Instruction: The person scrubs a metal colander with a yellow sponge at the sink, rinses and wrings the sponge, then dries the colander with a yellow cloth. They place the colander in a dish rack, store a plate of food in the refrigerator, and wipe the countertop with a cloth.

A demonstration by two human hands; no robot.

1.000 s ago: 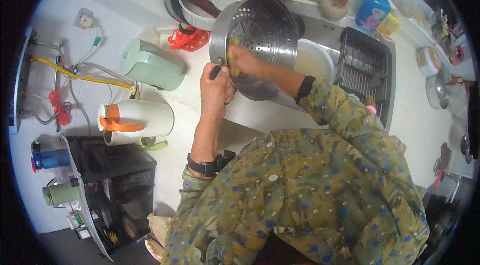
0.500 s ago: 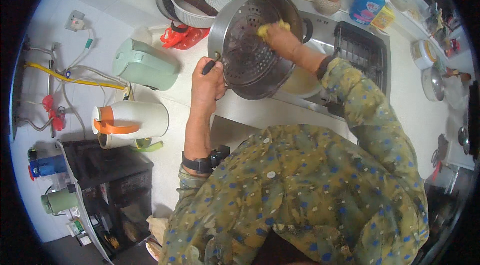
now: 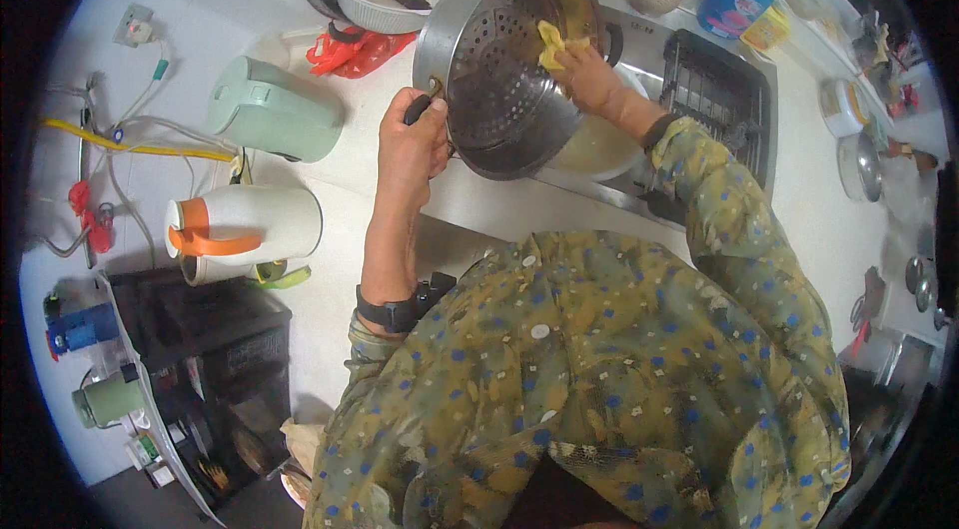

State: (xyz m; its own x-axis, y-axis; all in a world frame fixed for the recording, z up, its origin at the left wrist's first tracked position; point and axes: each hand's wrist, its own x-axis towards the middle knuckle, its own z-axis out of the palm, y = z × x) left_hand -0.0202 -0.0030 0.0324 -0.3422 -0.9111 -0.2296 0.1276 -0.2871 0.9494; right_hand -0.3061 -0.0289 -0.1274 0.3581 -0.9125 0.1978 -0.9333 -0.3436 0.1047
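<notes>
head view: the perforated steamer pan (image 3: 499, 64) is held up on its side, its open mouth turned toward the right arm, above the counter edge and overlapping a pale basin (image 3: 599, 151) of cloudy water at the sink. the left hand (image 3: 413, 137) is curled around the black side handle (image 3: 417, 109); the right hand (image 3: 591, 79) pinches a bunched yellow cloth (image 3: 554, 47) by the inner wall, though how hard it presses i cannot tell.

wiping seems to be the step in hand. a firm left grip should stop the pan twisting; flat fingers behind the cloth would likely cover more wall, and the brown-stained patches and the holes probably deserve slower, overlapping strokes.
</notes>
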